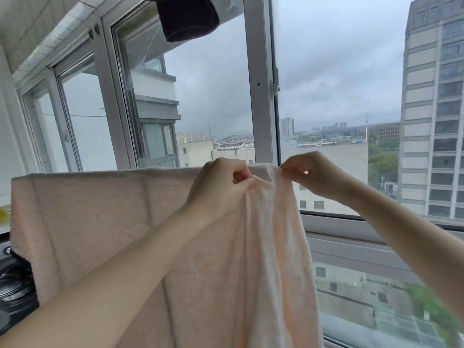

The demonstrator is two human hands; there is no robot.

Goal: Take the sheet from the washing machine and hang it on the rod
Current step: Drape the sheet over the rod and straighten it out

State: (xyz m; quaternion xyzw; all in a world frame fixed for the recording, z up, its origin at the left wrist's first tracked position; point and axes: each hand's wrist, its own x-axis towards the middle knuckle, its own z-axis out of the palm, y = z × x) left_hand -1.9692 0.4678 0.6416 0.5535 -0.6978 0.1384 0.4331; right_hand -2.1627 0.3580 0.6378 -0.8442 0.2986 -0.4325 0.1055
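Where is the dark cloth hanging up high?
In the head view the dark cloth hangs at the top, a little left of centre, before the window frame, well above the pink sheet and both hands.

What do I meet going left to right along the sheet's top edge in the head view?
Flat spread stretch of the sheet → left hand pinching the edge → bunched fold between the hands → right hand pinching the edge → window frame behind.

sheet point(100, 222) hangs before your window point(261, 96) | your left hand point(221, 187) left of right hand point(313, 174) at its top edge | dark cloth point(188, 18) above
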